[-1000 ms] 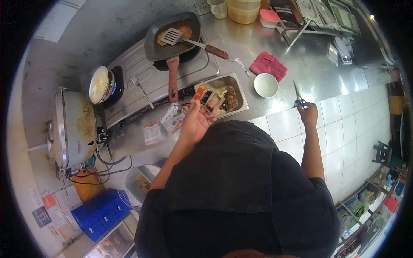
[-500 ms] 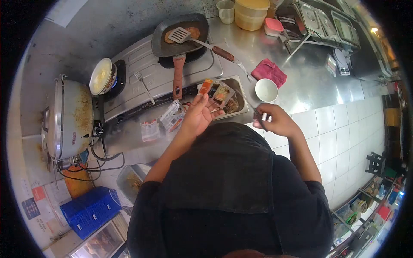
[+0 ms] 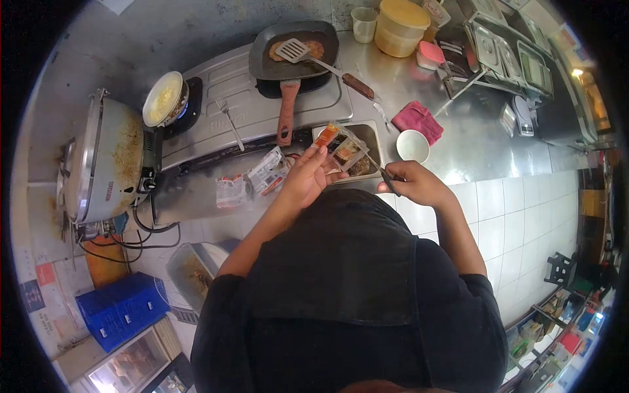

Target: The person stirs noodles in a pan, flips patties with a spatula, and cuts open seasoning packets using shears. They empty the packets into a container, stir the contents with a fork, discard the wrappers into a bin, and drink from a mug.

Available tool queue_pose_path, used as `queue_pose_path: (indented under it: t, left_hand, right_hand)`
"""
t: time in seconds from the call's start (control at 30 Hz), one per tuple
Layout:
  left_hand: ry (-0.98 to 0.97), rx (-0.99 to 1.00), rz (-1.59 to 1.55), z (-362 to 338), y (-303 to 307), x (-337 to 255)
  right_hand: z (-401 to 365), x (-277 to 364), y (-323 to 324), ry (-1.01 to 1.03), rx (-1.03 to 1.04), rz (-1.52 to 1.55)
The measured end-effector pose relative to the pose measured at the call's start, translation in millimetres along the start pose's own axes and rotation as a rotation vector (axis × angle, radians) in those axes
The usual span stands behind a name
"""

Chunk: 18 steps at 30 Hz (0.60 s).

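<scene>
Pinched in my left hand (image 3: 306,178) is a small clear packet with an orange part (image 3: 327,136), held over a metal tray (image 3: 368,133) with dark contents. My right hand (image 3: 414,184) grips dark-handled scissors (image 3: 389,178), whose blades point up and left to the packet's right edge. Opened plastic packets (image 3: 267,171) lie on the counter left of my left hand. Beyond my right hand stands a white bowl (image 3: 413,147) beside a folded maroon cloth (image 3: 417,122).
A square pan (image 3: 261,64) with a patty and a slotted spatula (image 3: 293,50) sits on the stove. To its left are a fork (image 3: 230,124), a small pan (image 3: 163,99) over a flame and a large cooker (image 3: 118,157). Lidded tubs (image 3: 398,34) stand at the back.
The view has shifted a little. My right hand has brought the scissors closer to the packet, and their blades now meet its edge. My left hand still holds the packet.
</scene>
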<state>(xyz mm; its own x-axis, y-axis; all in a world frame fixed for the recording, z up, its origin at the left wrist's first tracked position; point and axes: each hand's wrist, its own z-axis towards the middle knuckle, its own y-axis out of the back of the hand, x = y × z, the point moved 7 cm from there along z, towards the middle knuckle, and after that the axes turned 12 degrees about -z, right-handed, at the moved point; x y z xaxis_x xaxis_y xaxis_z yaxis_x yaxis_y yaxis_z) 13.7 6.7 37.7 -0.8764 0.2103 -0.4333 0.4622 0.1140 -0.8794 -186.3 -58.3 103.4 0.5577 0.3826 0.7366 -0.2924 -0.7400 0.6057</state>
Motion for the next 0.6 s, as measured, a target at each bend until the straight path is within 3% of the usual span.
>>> queue_pose_path:
  t: [0.23,0.4,0.6]
  left_hand:
    - [-0.020,-0.026,-0.095,5,9,4]
    - [0.112,-0.072,-0.029,6,4,18]
    - [-0.027,-0.099,0.016,12,12,13]
  right_hand:
    - [-1,8,5,0.005,0.011,0.015]
    - [-1,16,13,-0.013,-0.019,-0.078]
    - [-5,18,19,-0.031,-0.020,-0.154]
